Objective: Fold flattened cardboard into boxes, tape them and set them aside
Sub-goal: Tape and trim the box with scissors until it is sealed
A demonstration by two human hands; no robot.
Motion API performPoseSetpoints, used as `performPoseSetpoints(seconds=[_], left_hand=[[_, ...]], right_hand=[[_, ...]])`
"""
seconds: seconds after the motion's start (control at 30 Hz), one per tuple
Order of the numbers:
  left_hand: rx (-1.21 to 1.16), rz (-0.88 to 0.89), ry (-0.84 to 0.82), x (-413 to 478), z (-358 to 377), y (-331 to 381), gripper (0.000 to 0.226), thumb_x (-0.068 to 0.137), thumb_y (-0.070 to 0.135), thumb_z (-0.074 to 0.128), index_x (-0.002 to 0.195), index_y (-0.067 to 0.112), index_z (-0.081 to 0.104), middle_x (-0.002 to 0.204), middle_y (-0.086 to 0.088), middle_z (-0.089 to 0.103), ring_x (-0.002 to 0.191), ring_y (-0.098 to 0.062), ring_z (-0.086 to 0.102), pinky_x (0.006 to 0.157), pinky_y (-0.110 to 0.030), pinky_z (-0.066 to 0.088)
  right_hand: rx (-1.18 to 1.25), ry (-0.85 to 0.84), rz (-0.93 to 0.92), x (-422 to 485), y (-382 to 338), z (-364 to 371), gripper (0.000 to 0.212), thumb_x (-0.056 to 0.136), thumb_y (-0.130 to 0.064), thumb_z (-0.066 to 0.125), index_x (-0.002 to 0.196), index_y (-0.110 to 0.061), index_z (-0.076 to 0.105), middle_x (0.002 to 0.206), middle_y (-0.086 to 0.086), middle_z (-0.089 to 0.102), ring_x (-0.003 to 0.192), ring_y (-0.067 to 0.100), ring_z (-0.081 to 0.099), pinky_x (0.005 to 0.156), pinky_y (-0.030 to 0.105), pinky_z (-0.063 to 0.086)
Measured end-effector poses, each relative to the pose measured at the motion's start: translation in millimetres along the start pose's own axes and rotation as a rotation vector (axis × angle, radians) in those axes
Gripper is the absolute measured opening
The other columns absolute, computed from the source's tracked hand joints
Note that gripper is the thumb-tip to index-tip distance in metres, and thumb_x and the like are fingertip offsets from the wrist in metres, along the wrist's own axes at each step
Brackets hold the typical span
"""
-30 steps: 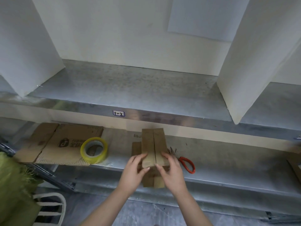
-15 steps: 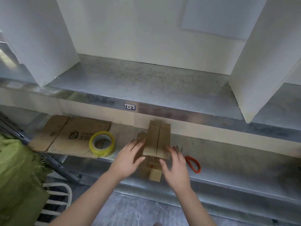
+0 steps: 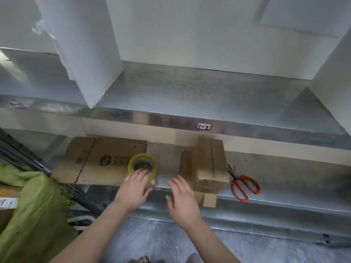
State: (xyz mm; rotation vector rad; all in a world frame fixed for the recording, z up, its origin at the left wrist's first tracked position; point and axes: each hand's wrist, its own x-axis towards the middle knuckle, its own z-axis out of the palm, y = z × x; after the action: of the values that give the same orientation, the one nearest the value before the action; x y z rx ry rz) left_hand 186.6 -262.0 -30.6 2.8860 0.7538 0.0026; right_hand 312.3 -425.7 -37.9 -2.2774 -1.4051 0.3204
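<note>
A small folded cardboard box (image 3: 209, 164) stands on the lower metal shelf (image 3: 284, 179), its top flaps closed with a seam down the middle and a loose flap hanging over the shelf's front edge. A roll of yellow tape (image 3: 142, 165) lies to its left, on the edge of a flattened cardboard sheet (image 3: 102, 160) with a black logo. My left hand (image 3: 135, 186) reaches onto the tape roll, fingers extended over its near rim. My right hand (image 3: 182, 198) hovers open between the roll and the box, holding nothing.
Red-handled scissors (image 3: 244, 184) lie right of the box. An upper metal shelf (image 3: 190, 95) with white dividers (image 3: 85, 44) overhangs the work area. A green cloth (image 3: 32, 211) is at the lower left, over other things.
Both hands have let go of the box and moved left. The left hand now reaches the tape roll. The camera view has shifted to the left.
</note>
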Motion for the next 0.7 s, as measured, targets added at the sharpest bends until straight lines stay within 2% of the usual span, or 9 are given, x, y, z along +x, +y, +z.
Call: performPoseSetpoints(seconds=[0.07,0.13,0.23,0.33,0.4,0.43,0.5,0.63,0.7], left_hand=[[-0.019,-0.007,-0.044,2.7,2.9,-14.5,0.060,0.092,0.043,0.052,0.146,0.025,0.034,0.149,0.001,0.039,0.141,-0.020,0.029,0.117,-0.035,0.017],[-0.005,0.029,-0.060,7.4,4.8,-27.1,0.059,0.091,0.040,0.054,0.145,0.025,0.036,0.144,0.001,0.044,0.138,-0.021,0.034,0.116,-0.035,0.018],[0.019,0.098,-0.042,13.7,8.5,-42.6,0.055,0.081,0.031,0.064,0.134,0.025,0.049,0.120,0.003,0.061,0.117,-0.021,0.054,0.108,-0.036,0.034],[0.014,0.153,0.002,20.3,14.3,-56.8,0.052,0.069,0.031,0.074,0.119,0.028,0.057,0.095,0.007,0.065,0.094,-0.017,0.061,0.095,-0.033,0.044],[0.020,0.183,0.017,26.2,14.6,-64.8,0.049,0.064,0.034,0.078,0.110,0.029,0.061,0.087,0.008,0.065,0.087,-0.015,0.063,0.094,-0.032,0.040],[0.032,0.210,0.018,29.1,14.8,-68.4,0.046,0.063,0.036,0.080,0.105,0.029,0.063,0.084,0.008,0.066,0.084,-0.015,0.064,0.093,-0.031,0.036],[0.066,0.259,0.013,32.6,16.5,-74.1,0.039,0.062,0.040,0.081,0.097,0.030,0.066,0.081,0.009,0.066,0.082,-0.014,0.064,0.092,-0.030,0.030],[0.060,0.283,0.002,33.1,19.8,-78.9,0.031,0.064,0.041,0.081,0.090,0.033,0.066,0.081,0.012,0.065,0.084,-0.012,0.063,0.097,-0.031,0.027],[0.049,0.277,-0.007,31.6,20.2,-79.6,0.032,0.065,0.042,0.080,0.093,0.034,0.065,0.083,0.013,0.064,0.084,-0.010,0.063,0.098,-0.031,0.026]], right_hand=[[-0.003,-0.067,0.087,15.9,-4.6,14.9,0.050,0.097,-0.029,0.045,0.146,-0.023,0.038,0.151,0.000,0.039,0.146,0.019,0.023,0.120,0.035,0.021],[-0.017,-0.103,0.149,29.7,-7.5,24.5,0.050,0.098,-0.029,0.046,0.147,-0.023,0.036,0.152,0.000,0.038,0.145,0.020,0.023,0.119,0.034,0.020],[-0.034,-0.168,0.197,44.0,-7.9,35.3,0.049,0.098,-0.031,0.047,0.146,-0.026,0.037,0.151,-0.002,0.038,0.145,0.020,0.025,0.118,0.034,0.020],[-0.056,-0.192,0.235,52.5,-9.4,44.4,0.046,0.098,-0.038,0.046,0.143,-0.030,0.042,0.149,-0.004,0.041,0.142,0.019,0.028,0.117,0.035,0.023],[-0.053,-0.172,0.270,57.4,-13.9,47.4,0.049,0.093,-0.055,0.037,0.134,-0.033,0.051,0.142,-0.007,0.047,0.137,0.019,0.035,0.113,0.036,0.029],[-0.035,-0.155,0.292,59.6,-16.9,48.4,0.059,0.087,-0.063,0.027,0.129,-0.034,0.055,0.139,-0.008,0.048,0.135,0.018,0.038,0.111,0.036,0.031],[-0.013,-0.129,0.333,64.0,-19.6,50.7,0.069,0.080,-0.068,0.017,0.121,-0.035,0.061,0.137,-0.009,0.050,0.131,0.015,0.041,0.108,0.033,0.031],[0.004,-0.098,0.355,71.0,-17.5,53.1,0.024,0.092,-0.040,0.051,0.104,-0.030,0.069,0.121,-0.008,0.056,0.120,0.017,0.047,0.100,0.030,0.036],[0.011,-0.089,0.363,70.7,-15.3,53.8,0.018,0.093,-0.033,0.054,0.101,-0.027,0.069,0.114,-0.007,0.057,0.115,0.017,0.047,0.097,0.029,0.038]])
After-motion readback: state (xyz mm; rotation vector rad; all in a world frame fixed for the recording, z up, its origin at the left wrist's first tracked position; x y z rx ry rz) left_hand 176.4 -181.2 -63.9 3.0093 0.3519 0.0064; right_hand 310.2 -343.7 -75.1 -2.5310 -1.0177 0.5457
